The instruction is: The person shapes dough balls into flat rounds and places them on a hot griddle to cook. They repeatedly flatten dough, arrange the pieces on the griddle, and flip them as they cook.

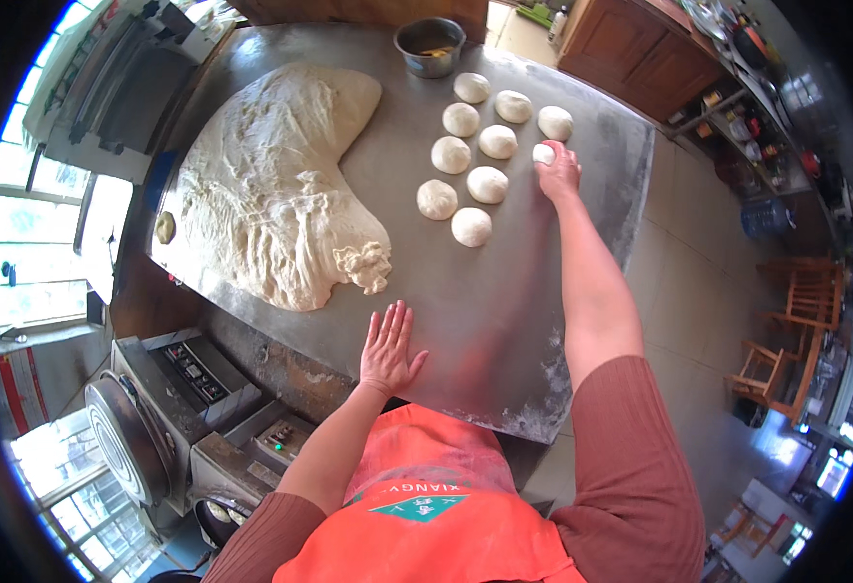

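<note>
My right hand [559,171] reaches out to the far right part of the metal-topped table [499,306], its fingers around a dough ball [543,154]. Just beyond it sits another dough ball [555,123]. Several more round dough balls [488,184] lie in loose rows to its left, none seen touching another. My left hand [390,350] rests palm down near the table's front edge, fingers a little spread, with nothing in it. Ahead and to its left spreads a large mass of dough [273,189], with a rough torn lump [365,267] at its near end.
A metal bowl [430,48] with something yellowish inside stands at the table's far edge. A small greenish-brown lump [166,227] lies by the left edge. Machines with control panels [195,370] stand front left. Wooden cabinets [638,55] and chairs [809,295] are at right.
</note>
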### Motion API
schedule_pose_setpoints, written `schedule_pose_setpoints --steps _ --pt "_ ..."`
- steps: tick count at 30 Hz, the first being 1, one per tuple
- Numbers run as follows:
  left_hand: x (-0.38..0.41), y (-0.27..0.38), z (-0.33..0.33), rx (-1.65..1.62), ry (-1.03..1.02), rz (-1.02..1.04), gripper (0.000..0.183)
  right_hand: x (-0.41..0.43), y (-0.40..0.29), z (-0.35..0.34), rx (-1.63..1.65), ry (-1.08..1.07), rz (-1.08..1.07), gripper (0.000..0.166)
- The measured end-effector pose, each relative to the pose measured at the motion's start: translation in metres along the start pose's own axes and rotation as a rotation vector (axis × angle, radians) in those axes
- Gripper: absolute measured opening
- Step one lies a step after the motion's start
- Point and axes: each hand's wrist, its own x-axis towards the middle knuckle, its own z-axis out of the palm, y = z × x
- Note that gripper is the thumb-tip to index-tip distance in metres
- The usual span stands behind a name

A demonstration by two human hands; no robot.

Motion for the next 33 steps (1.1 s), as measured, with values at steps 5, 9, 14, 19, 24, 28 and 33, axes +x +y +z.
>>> schedule_pose_setpoints --steps 5,9,14,19,24,28,33 --pt "0.008 -0.006 -0.004 0.048 -0.022 0.074 0.089 -0.162 -0.024 -0.018 0.155 0.006 -0.280 0.052" --pt "0.044 0.000 -0.013 -0.088 0.019 0.274 0.075 -0.323 -0.047 -0.020 0.076 0.017 -0.125 0.058" --pt "0.041 0.070 0.030 -0.037 0.080 0.554 0.083 -0.388 -0.034 -0.005 0.451 0.075 0.161 0.054" --pt "0.067 0.094 -0.011 0.022 -0.123 0.682 0.106 -0.451 -0.011 -0.041 0.275 0.278 0.372 0.053" --pt "0.024 0.090 0.018 -0.105 -0.068 0.851 0.107 -0.486 0.020 -0.042 0.327 0.301 0.427 0.044" --pt "0.051 0.102 0.004 0.080 -0.223 0.944 0.102 -0.435 -0.010 -0.060 0.046 0.088 -0.101 0.053" --pt "0.014 0.083 0.043 -0.105 -0.179 0.965 0.101 -0.387 -0.006 -0.039 -0.240 -0.256 -0.500 0.083"
